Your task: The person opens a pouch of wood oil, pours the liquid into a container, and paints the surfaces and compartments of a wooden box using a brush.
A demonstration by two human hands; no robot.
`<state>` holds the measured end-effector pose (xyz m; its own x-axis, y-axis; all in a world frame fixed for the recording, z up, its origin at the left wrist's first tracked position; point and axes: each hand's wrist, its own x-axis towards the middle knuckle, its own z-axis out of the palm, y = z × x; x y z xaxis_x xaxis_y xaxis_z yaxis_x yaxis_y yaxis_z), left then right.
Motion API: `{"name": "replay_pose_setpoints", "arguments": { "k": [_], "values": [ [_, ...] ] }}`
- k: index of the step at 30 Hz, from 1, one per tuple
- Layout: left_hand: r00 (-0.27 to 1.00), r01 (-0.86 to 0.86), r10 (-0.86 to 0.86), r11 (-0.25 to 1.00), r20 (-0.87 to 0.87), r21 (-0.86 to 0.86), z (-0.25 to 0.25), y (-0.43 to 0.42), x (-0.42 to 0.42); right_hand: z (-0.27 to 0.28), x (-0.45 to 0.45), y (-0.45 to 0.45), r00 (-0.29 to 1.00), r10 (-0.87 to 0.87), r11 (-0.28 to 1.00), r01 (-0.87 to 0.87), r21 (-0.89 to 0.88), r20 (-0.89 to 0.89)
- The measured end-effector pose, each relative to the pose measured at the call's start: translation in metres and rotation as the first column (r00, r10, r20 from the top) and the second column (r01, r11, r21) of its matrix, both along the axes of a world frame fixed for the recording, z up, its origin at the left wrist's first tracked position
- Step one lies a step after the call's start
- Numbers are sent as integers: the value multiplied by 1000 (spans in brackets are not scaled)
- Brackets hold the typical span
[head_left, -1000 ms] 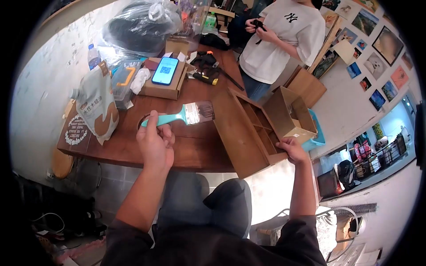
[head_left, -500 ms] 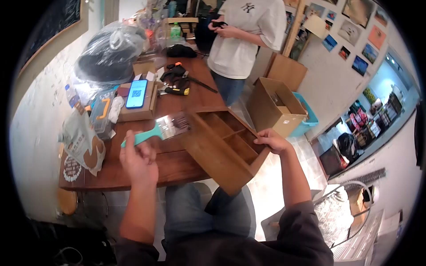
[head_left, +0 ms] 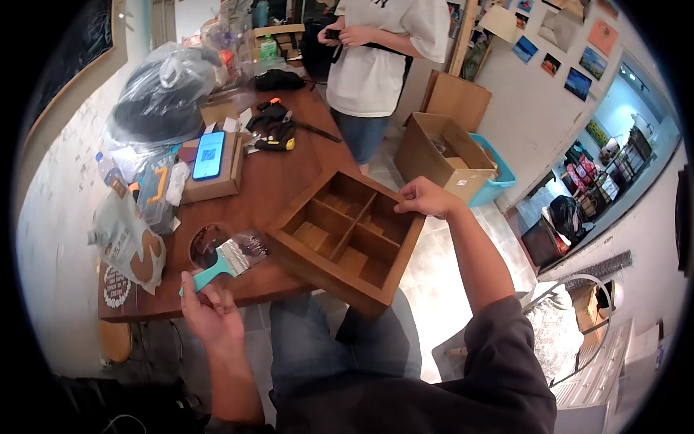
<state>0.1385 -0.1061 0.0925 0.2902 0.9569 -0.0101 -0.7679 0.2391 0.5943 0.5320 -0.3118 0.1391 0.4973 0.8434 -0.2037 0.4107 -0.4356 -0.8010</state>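
Observation:
Between thumb and fingers, my left hand [head_left: 211, 312] holds the turquoise handle of a paint brush [head_left: 230, 260]. The bristles are dark and point to the right, near a round dish [head_left: 208, 244] on the table. My right hand [head_left: 426, 198] pinches the upper right corner of a brown wooden box [head_left: 350, 239]. Dividers split the box into several compartments, and its open side faces me. It is tilted at the table's front edge, above my knees. Whether it rests on the table is hard to tell.
On the wooden table [head_left: 267, 181] are a pouch [head_left: 130, 235], a phone [head_left: 209, 155] on a carton, and tools [head_left: 275, 134]. A person [head_left: 369, 65] stands behind it, holding something black. A cardboard box [head_left: 441, 155] and blue bin [head_left: 499, 177] stand on the floor.
The wooden box has turned so its compartments face me. My left hand and the brush have moved lower and away from the box's side. The view has shifted, and the round dish now shows more.

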Motion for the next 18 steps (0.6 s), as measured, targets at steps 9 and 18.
{"name": "replay_pose_setpoints", "arguments": {
  "k": [9,18],
  "values": [
    [999,-44,42,983,-15,-181,-23,-20,-9,-31,25,1,999,-32,994,31,109,12],
    [998,66,-58,971,40,-232,-38,-30,-5,-150,-152,-72,337,-174,579,795,181,-925]
  ]
}}
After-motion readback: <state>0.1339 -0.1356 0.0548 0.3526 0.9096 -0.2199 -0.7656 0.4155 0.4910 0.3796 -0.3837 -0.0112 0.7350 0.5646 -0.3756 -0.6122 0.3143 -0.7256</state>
